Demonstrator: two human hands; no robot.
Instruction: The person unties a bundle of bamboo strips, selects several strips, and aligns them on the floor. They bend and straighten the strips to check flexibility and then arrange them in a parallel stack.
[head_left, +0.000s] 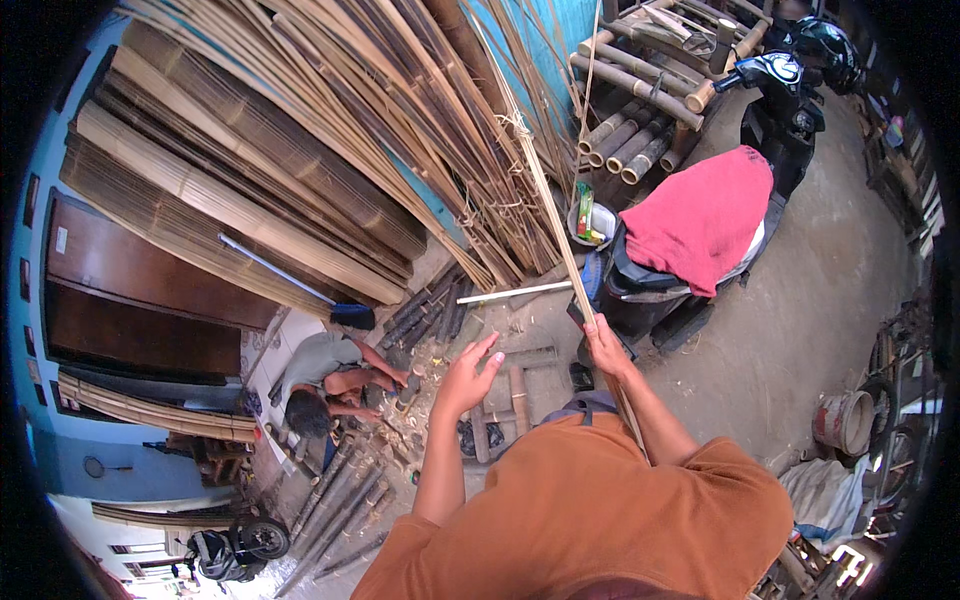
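Right hand [604,347] is wrapped around a bundle of thin bamboo strips [556,228], fingers closed on it. The bundle runs from beside the person's chest up and away to a tied knot, where it meets the big heap of split bamboo [330,110] leaning on the blue wall. Left hand [468,377] is up in the air with the fingers spread wide, holding nothing, a bit apart from the bundle.

Just behind the bundle sits a white bucket [600,222] with a green and red packet [584,208] sticking out of it, right next to a parked scooter [760,120] with a red cloth [703,215] draped over the seat. A small pale rectangular label [61,239] sits on the dark brown door at the far left.

Another person [325,383] crouches on the ground lower left among cut bamboo poles [340,500].
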